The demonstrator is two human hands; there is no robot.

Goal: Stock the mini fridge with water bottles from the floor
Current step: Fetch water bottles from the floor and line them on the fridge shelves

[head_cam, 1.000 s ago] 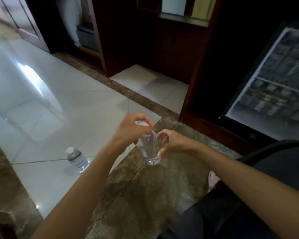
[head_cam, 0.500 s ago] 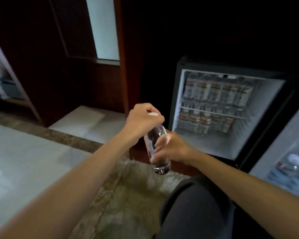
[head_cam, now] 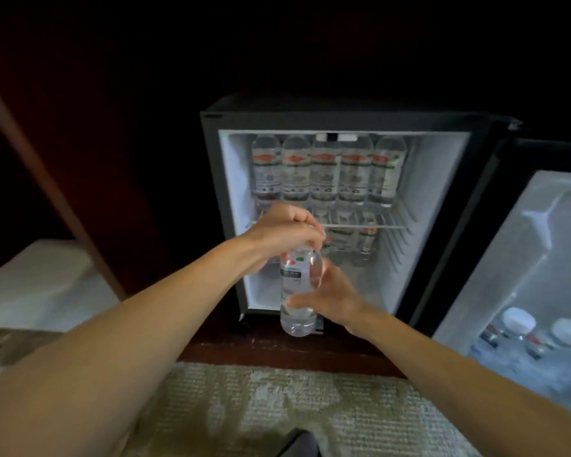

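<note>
A: Starting left. Our left hand comes in from above, with its fingers curled over the cap end of the water bottle. Gripping?

B: Gripping the top, yes. The bottle hangs upright beneath it, long axis vertical, cap up. It is in mid-air, in front of the lower left of the mini fridge opening.

A: And our right hand?

B: Lower, just right of the bottle. The thumb crosses the front of the lower body and the fingers wrap behind; we see them through the plastic. So it holds the bottle too: left hand high, right hand low.

A: Which is nearer the opening?

B: The right, we judge. The fridge lies straight ahead of both.

A: Inside?

B: The upper row stands five across on the wire shelf. Under it, the lower bottles stand towards the back, and white floor shows in front of them.

A: So the move turns on that: bottle kept upright, forward into the lower compartment.

B: That's our guess. The shelf's front edge is what the cap must pass under.

A: Far right?

B: The door stands swung open, with the door bottles, white-capped, in its rack.
</note>
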